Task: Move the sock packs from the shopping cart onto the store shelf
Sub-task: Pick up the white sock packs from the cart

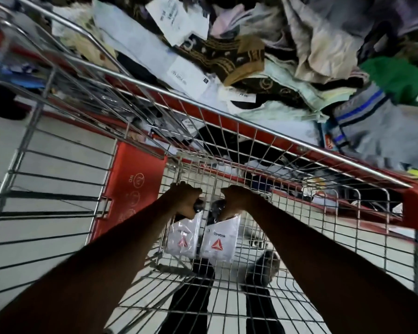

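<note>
Both forearms reach down into cart (227, 131). L hand (186, 201) closes on one sock pack (182, 239), R hand (234, 201) on second pack (219, 244), both hanging below grips, inside basket. Shelf (263, 75) beyond hands; I judge transfer not yet done.

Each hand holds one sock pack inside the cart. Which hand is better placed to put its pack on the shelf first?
Probably the right hand. It grips the right pack on the side nearer the shelf, which runs along the cart's right rim. The left hand with the left pack would reach across it.
</note>
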`<move>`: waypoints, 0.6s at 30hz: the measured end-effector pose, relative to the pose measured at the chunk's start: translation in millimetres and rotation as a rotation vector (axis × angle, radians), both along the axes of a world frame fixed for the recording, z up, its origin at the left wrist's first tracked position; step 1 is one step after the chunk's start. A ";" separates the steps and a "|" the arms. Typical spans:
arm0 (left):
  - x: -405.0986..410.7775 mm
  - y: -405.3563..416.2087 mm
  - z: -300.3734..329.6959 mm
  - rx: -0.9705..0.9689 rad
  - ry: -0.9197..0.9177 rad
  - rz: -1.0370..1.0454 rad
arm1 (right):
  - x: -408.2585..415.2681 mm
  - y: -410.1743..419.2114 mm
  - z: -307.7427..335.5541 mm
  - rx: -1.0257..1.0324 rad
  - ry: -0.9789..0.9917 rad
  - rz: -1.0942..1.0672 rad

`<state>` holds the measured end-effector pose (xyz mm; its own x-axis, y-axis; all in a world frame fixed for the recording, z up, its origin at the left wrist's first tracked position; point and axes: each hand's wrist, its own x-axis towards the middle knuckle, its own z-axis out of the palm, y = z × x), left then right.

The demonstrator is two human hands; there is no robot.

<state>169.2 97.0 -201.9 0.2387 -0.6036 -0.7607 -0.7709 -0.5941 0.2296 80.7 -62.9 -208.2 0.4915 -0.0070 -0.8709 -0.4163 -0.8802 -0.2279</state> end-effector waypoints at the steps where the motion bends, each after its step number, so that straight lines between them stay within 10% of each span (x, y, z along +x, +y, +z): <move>1: 1.9 -0.9 0.2 0.018 0.002 -0.008 | -0.2 0.2 0.1 -0.007 0.017 0.028; 13: -13.5 29.2 37.1 -0.011 0.209 0.069 | -46.8 16.0 54.4 0.063 -0.088 -0.202; 18: -29.5 27.5 114.4 -0.259 -0.006 0.074 | -59.4 5.3 117.6 -0.031 -0.344 -0.232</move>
